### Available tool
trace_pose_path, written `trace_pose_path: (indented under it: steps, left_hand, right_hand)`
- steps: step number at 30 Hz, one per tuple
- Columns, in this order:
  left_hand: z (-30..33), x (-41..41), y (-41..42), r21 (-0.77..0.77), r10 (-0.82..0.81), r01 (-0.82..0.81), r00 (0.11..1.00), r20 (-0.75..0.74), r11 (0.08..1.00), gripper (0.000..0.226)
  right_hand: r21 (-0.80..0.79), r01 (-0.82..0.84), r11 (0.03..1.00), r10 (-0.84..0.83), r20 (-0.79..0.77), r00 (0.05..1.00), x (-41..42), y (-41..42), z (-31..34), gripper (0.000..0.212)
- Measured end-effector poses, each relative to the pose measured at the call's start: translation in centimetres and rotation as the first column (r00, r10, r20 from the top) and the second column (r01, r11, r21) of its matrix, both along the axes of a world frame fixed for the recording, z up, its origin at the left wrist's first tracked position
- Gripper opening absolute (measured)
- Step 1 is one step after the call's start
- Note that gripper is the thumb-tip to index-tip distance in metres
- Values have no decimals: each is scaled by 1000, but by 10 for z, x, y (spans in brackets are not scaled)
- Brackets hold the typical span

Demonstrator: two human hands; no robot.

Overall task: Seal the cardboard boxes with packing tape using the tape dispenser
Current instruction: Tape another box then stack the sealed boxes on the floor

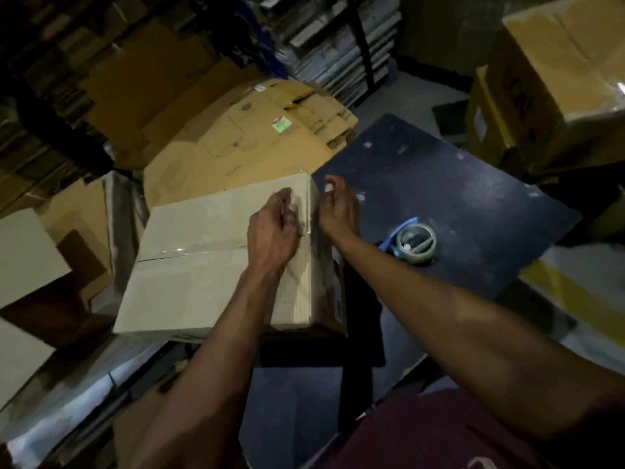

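Box [209, 262] sits at table [456, 184] left edge, clear tape along top seam; left hand [274, 231] fingers curled on box top, right hand [338, 211] loosely curled beside box's right edge; tape dispenser [415, 244] right of box on table

I see a dim storage room, where the light is weak and the corners are almost black. A dark table [439, 184] with pale specks stands in the middle, and flattened cardboard sheets [243, 137] lie behind it. Tall stacks of flat material [338, 38] rise at the back, beside a grey floor [416, 99].
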State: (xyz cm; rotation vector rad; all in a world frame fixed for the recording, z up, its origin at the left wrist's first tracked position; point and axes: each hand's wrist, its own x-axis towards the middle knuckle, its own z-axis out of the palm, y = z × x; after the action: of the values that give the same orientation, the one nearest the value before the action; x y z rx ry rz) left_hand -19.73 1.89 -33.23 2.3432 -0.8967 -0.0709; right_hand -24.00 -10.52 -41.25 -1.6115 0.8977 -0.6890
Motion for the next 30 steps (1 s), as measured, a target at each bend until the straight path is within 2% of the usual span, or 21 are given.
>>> trace_pose_path:
  steps: [2, 4, 6, 8, 10, 12, 14, 16, 20, 23, 26, 28, 30]
  left_hand:
    - [8, -9, 12, -54, 59, -59, 998, 6, 997, 41]
    - [11, -23, 33, -64, 198, -195, 979, 39, 979, 49]
    - [7, -42, 58, -13, 377, -377, 922, 95, 926, 59]
    - [0, -64, 79, 58, 501, -506, 861, 90, 860, 67]
    - [-8, -89, 90, 52, 576, -574, 818, -11, 817, 73]
    - [-13, -109, 91, -17, 618, -633, 760, -201, 774, 84]
    - [-17, -120, 85, -67, 608, -676, 697, -380, 734, 98]
    - [-21, -121, 83, -103, 589, -697, 668, -455, 710, 104]
    - [-34, -92, 112, -172, 597, -695, 699, -394, 698, 98]
    - [-43, -60, 143, -125, 578, -623, 771, -269, 772, 88]
    - [-35, -21, 163, -103, 459, -491, 858, -231, 865, 77]
    - [-27, 2, 168, -14, 391, -400, 903, -177, 917, 77]
    - [-19, 15, 164, 121, 351, -345, 936, -26, 931, 84]
  right_hand:
    - [-99, -62, 993, 64, 14, 998, 5, -16, 20, 42]
    - [-234, -196, 952, 198, -12, 980, 13, -30, 35, 37]
    - [-363, -356, 861, 338, -115, 934, 22, -37, 46, 35]
    - [-430, -482, 763, 410, -255, 876, 29, -39, 50, 41]
    - [-448, -556, 700, 429, -358, 829, 33, -36, 51, 49]
    - [-441, -606, 662, 425, -446, 788, 36, -33, 50, 51]
    - [-427, -633, 646, 420, -493, 762, 36, -33, 49, 52]
    - [-420, -634, 650, 405, -514, 756, 28, -30, 49, 55]
    - [-464, -552, 693, 310, -500, 809, -15, -16, 47, 60]
    - [-483, -535, 693, 251, -534, 808, -53, 2, 50, 65]
    - [-451, -548, 704, 221, -595, 773, -78, 17, 54, 76]
    - [-421, -540, 729, 211, -612, 762, -82, 23, 53, 83]
    - [-401, -530, 747, 207, -617, 759, -80, 29, 51, 86]
